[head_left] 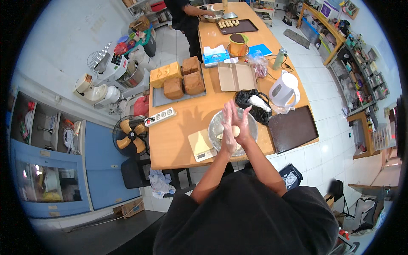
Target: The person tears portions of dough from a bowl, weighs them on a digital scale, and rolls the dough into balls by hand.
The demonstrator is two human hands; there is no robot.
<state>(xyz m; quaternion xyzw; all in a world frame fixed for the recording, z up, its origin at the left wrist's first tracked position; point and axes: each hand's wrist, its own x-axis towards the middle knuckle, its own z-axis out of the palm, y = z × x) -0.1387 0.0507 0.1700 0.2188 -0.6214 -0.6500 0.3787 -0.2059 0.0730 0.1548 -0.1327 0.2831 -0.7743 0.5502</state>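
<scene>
A small pale dough ball [236, 131] is held over the bowl between the palms of the left hand [228, 129] and the right hand [243, 127]; it looks round, so a long axis cannot be told. The fingers of both hands are stretched out nearly straight and pointed away from the body toward the far end of the table [178, 136], and both hands are whitened as if by flour. Below them, paler pieces [219, 136] are held in a wide metal bowl [253, 132], partly hidden by the hands and wrists. A flat kitchen scale [199, 140] is placed just beside the bowl on the left. Beyond the bowl, something white [258, 102] is contained in a black plastic bag [242, 98], near a white kettle [282, 90] and a dark tray [293, 129] on the right. A cardboard box [236, 77] is laid open farther up. To its left, four loaves [194, 83] are carried on a grey tray [163, 102], the yellowish one set lengthwise roughly left to right. At the far end, small dough balls [229, 23] are lined up in rows on a brown tray [246, 28], and another metal bowl [217, 18] is reached into by a co-worker's hand [207, 12].
</scene>
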